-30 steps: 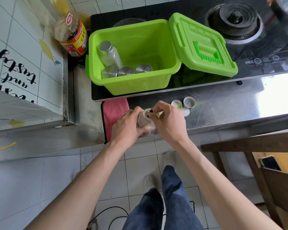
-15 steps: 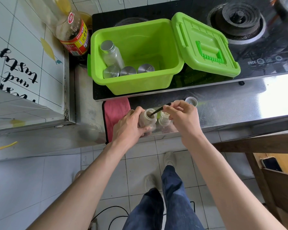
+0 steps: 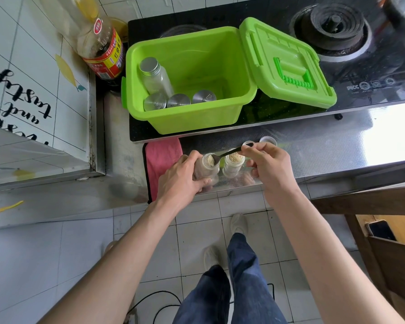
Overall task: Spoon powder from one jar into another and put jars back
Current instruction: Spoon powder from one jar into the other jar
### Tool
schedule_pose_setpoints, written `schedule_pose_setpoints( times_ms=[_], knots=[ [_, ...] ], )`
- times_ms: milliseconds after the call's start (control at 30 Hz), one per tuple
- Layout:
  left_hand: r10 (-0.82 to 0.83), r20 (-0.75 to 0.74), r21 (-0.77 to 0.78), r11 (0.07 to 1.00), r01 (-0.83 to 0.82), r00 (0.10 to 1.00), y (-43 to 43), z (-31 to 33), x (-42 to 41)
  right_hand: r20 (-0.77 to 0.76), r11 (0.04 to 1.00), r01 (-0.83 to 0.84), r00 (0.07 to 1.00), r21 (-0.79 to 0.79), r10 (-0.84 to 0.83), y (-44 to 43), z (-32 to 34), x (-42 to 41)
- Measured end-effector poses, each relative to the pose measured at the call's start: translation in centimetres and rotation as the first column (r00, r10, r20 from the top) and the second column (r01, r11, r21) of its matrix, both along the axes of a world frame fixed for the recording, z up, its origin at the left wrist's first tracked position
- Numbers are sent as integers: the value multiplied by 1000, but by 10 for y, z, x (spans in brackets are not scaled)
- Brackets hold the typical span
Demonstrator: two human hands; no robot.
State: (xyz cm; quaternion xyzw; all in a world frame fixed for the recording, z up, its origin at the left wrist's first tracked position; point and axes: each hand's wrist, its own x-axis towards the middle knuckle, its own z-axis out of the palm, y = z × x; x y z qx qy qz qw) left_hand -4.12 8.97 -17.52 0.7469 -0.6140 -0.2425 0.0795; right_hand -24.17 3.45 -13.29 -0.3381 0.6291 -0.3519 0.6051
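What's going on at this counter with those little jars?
A person is spooning powder between two small open jars at the counter's front edge. The left hand grips one jar. The right hand pinches a dark spoon, whose bowl is at that jar's mouth. The second jar, holding tan powder, stands just beside it. Two caps lie behind them. The green box sits open on the stove with more capped jars inside.

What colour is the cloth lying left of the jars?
Pink. The cloth shows best in the head view, the only one.
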Motion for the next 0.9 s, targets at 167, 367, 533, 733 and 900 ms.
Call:
schedule_pose_setpoints(
  times_ms=[167,367,533,733,900],
  knots=[
    [3,-4,3,1000,-3,1000,0,0,0,17,1000,18,1000,-1,-18,-1,5,-7],
    [1,-10,-4,1000,-1,1000,1,-1,0,42,995,92,995,-38,-90,-5,12,-26],
    [4,-14,4,1000,-4,1000,1,0,0,0,988,129,992,-80,-129,-9,13,-41],
    [6,-9,11,1000,-6,1000,1,0,-1,-85,983,112,989,-143,-125,-9,15,-45],
    [7,-10,4,1000,-7,1000,1,0,-1,-220,975,48,971,-216,-97,-10,11,-41]
  ],
)
